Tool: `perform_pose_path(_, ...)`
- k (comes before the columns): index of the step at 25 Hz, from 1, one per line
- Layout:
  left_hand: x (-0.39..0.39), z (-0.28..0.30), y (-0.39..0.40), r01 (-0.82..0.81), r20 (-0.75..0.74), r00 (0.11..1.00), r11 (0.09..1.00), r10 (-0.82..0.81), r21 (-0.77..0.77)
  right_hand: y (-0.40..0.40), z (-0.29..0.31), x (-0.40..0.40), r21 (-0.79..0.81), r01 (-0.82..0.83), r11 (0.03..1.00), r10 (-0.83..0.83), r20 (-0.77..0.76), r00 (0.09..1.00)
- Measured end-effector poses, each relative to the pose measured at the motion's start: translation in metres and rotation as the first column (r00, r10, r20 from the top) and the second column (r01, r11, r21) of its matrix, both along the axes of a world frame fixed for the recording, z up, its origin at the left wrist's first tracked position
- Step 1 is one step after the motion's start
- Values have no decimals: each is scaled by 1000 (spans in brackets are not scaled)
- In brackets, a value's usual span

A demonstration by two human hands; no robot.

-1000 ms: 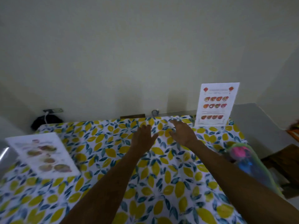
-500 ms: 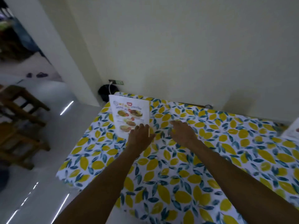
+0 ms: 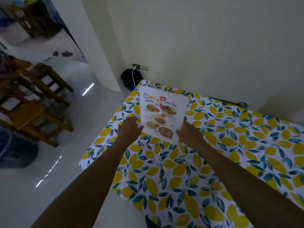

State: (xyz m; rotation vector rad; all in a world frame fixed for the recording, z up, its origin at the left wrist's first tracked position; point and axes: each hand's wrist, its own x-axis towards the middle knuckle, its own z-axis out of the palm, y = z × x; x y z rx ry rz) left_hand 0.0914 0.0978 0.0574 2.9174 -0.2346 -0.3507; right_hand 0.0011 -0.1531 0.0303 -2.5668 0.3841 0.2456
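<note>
- Our left hand [image 3: 130, 129], at the end of a bare forearm that comes in from the bottom of the view, lies palm down with its fingers stretched out and holds nothing. Its thumb points at the lower left edge of the menu [image 3: 162, 112], just beside it.
- Our right hand [image 3: 189, 134] is just as loose and straight-fingered. It is set along the menu's lower right edge with the thumb at the border of the sheet. We cannot tell whether it truly touches the sheet.
- Between the two hands stands the menu, a white card with a clear border, the word MENU in orange and pictures of dishes. It rises from the counter [image 3: 181, 178] with its printed face toward us, near the far left corner.
- We see a cloth [image 3: 246, 145] printed with yellow lemons and blue-green leaves over the whole counter, hanging down past its left edge.
- Just beyond that corner a black bin [image 3: 130, 78] sits on the floor [image 3: 74, 129] against the wall [image 3: 213, 46]. A white cable [image 3: 133, 76] runs down in front of it from a socket [image 3: 140, 67].
- Well apart to the left, wooden chairs [image 3: 32, 112] stand on the pale, glossy floor, with a dark tub [image 3: 14, 150] at the left edge.
- Farthest off, past the doorway, we make out a pair of dark sandals [image 3: 66, 53].
</note>
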Motion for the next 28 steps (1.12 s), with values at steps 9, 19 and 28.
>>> perform_pose_path(9, 128, 0, -30, 65, 56, 997, 946, -50, -317, -25, -1, 90, 104, 8, 995, -24, 146, 989)
perform_pose_path(19, 315, 10, -52, 182, 134, 981, 918, -143, -353, -40, 13, 253, 40, 74, 996, -82, 258, 963)
perform_pose_path(28, 375, -9, -61, 179, 110, 983, 896, -146, -406, -46, -21, 314, 46, 119, 992, -127, 282, 951)
